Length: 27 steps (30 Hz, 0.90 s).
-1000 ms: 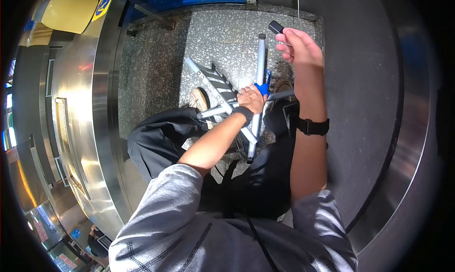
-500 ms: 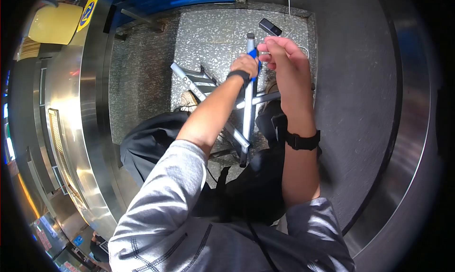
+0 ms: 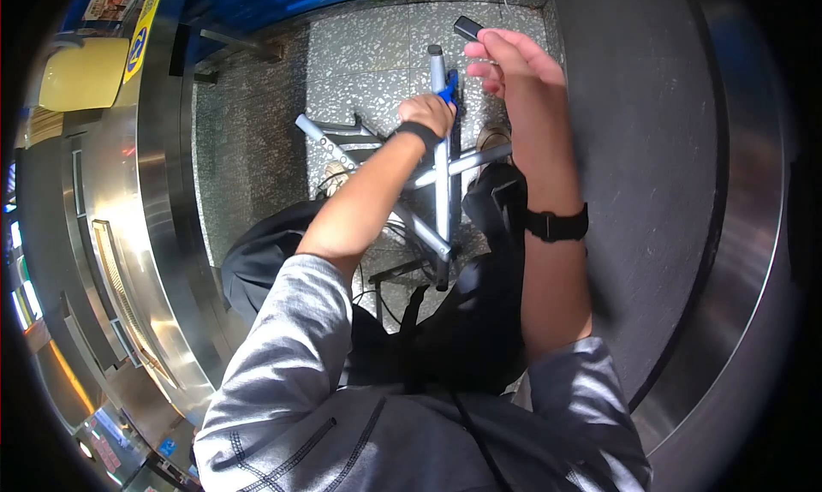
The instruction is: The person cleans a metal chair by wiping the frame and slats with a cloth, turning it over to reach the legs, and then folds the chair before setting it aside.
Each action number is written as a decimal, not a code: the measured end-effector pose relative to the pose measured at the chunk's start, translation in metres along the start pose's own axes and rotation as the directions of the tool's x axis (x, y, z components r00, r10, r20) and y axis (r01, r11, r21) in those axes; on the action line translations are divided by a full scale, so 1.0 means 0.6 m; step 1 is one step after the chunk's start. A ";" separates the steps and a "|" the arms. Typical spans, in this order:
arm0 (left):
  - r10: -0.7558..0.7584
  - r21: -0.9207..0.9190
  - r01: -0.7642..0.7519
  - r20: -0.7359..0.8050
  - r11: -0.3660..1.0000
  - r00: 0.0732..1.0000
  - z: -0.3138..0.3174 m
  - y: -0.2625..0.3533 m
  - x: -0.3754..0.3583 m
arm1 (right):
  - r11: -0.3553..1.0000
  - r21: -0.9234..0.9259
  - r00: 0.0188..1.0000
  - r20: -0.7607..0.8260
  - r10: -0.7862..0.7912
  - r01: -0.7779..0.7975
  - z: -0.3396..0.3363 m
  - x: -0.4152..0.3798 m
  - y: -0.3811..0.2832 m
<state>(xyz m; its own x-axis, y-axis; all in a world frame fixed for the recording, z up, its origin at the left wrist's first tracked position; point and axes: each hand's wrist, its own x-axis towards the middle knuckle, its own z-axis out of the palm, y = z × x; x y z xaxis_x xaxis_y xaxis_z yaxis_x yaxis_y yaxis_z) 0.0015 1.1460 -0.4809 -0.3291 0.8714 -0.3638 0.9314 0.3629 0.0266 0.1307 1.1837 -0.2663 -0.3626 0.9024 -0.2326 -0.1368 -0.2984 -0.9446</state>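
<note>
Silver tube frame [image 3: 443, 192]; bars crossed; blue item [image 3: 449, 89] near one bar's end

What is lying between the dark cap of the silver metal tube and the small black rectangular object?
Only bare, speckled grey floor lies between the dark cap and the small black object; the head view shows this.

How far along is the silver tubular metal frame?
Looks done: the frame's long tube has dark caps at both ends. In hand: the left hand grips a bright blue piece, shape unclear, against that tube. Likely left: finishing with the blue piece and securing the crossed tubes, whose fastening isn't visible.
</note>
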 end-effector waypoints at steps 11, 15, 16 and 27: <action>0.212 0.316 -0.380 0.455 0.869 0.865 0.071 0.073 -0.275 | 0.995 -0.087 0.997 0.066 -0.042 0.048 -0.001 -0.004 0.028; 0.167 0.408 -0.418 0.524 0.812 0.835 0.078 0.107 -0.306 | 0.994 -0.091 0.994 0.093 -0.053 0.061 -0.007 0.008 0.039; 0.226 0.413 -0.457 0.496 0.788 0.838 0.080 0.109 -0.315 | 0.993 -0.096 0.993 0.102 -0.054 0.064 -0.008 0.007 0.041; -0.051 -0.545 0.090 0.087 0.834 0.995 -0.071 -0.020 -0.284 | 0.955 -0.281 0.969 0.244 -0.021 0.091 -0.028 -0.006 0.050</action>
<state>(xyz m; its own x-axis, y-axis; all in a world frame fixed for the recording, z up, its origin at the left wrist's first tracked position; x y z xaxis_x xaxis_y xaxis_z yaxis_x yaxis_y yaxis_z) 0.0398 1.0070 -0.3795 -0.3611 0.8198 -0.4445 0.6622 0.5610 0.4968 0.1433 1.1769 -0.2980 -0.5739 0.8052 -0.1493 0.0952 -0.1155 -0.9887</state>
